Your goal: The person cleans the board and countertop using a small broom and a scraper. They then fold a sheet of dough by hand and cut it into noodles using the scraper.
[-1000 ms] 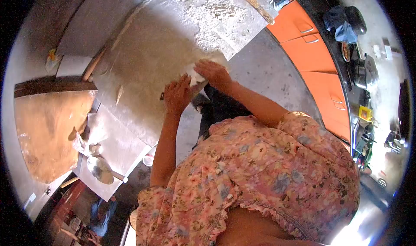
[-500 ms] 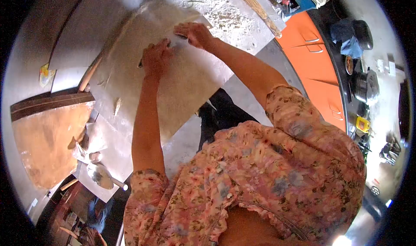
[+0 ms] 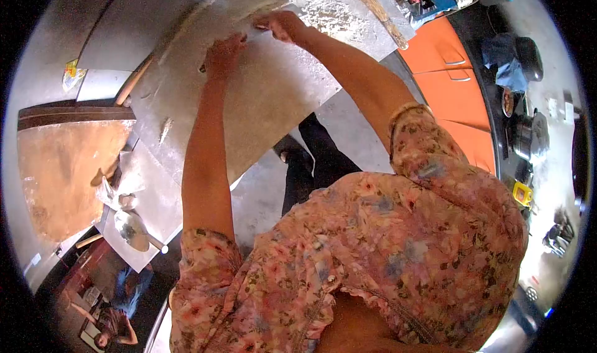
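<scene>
Both hands reach out over a large pale work board (image 3: 249, 123) dusted with white powder. My left hand (image 3: 224, 53) is closed near the board's far half, and a small dark end shows at its outer side. Just to its right and a little farther away, my right hand (image 3: 283, 27) is also closed, with a dark edge under its fingers. What they grip is mostly hidden and too blurred to name. Beyond the right hand lies a patch of white, flour-like powder (image 3: 329, 17).
A long wooden stick (image 3: 376, 8) lies at the far right and another rod (image 3: 134, 82) at the left. A brown board (image 3: 68, 173), a round metal ladle-like utensil (image 3: 130, 229) and orange cabinets (image 3: 444, 61) flank the work area. Another person (image 3: 112, 328) appears at lower left.
Both hands have moved farther away from my body across the board, staying closed and near each other. The view has shifted slightly, and the person at lower left shows more fully.
</scene>
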Demonstrator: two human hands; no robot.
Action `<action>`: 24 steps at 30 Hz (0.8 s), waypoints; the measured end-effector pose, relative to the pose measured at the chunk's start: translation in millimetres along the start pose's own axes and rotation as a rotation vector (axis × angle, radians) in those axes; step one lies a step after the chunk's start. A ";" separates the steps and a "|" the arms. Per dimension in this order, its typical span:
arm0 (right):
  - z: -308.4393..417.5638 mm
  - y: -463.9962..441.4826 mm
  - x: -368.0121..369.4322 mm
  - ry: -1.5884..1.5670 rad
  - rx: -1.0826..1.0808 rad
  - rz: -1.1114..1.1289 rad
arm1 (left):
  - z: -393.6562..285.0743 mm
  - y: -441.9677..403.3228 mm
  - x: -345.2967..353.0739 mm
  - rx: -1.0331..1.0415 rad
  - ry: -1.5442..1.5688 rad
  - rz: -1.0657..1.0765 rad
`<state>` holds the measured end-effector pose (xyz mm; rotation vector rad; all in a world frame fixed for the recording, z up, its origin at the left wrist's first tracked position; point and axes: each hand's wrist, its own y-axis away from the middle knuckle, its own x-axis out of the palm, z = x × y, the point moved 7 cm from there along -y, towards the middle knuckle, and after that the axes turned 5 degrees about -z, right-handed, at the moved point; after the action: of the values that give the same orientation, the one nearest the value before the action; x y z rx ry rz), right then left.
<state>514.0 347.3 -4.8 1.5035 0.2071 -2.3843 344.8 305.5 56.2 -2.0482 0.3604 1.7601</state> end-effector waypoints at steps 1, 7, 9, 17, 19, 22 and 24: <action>4.3 11.6 3.7 0.009 -0.001 0.005 | -7.4 11.6 -3.5 0.020 0.021 0.003; 21.8 56.1 16.0 -0.241 -0.102 -0.274 | -18.8 46.7 -6.2 0.150 0.150 -0.216; 18.9 28.4 -1.8 -0.267 -0.058 -0.297 | -15.7 34.5 -6.8 0.251 0.046 -0.389; 29.7 -29.5 -57.2 0.115 -0.202 -0.404 | 24.6 -40.0 -1.2 0.108 0.234 -0.242; 25.0 -40.8 -62.8 0.094 -0.197 -0.354 | 25.8 -52.2 -7.0 0.109 0.210 -0.241; 29.7 -52.2 -69.0 0.171 -0.141 -0.207 | 28.9 -57.3 -10.1 0.156 0.077 -0.232; 27.2 -46.4 -59.2 0.212 -0.118 -0.168 | 31.7 -53.7 13.5 0.158 -0.030 -0.205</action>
<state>498.7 394.2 58.3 1.7424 0.5327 -2.2864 343.5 368.7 46.8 -1.8744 0.2615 1.5867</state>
